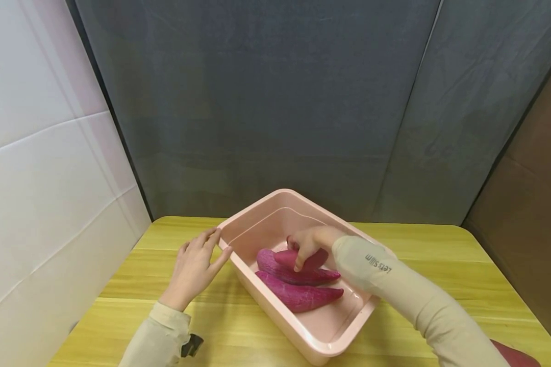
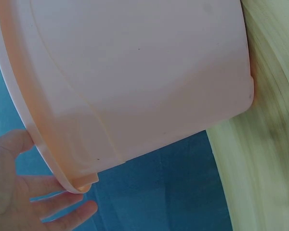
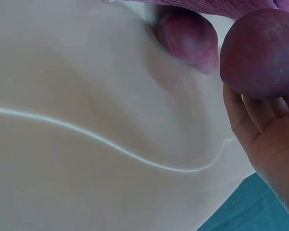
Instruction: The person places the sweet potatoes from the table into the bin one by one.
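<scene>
On the yellow wooden table [image 1: 422, 265] stands a pale pink rectangular plastic tub [image 1: 275, 209] holding water and three purple-red tapered sweet potatoes, two lying side by side on the tub floor [image 1: 298, 297]. The right hand [image 1: 308, 243] reaches in from four o'clock and curls its fingers round the topmost sweet potato [image 1: 305, 259], which lies across the lower two near the tub's middle. The left hand [image 1: 195, 266], fingers straight and spread, rests against the tub's outer wall at nine o'clock.

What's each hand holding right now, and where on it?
The right hand grips the top sweet potato at its rounded end, inside the pink basin. The left hand holds nothing; straight fingers touch the basin's rim.
</scene>
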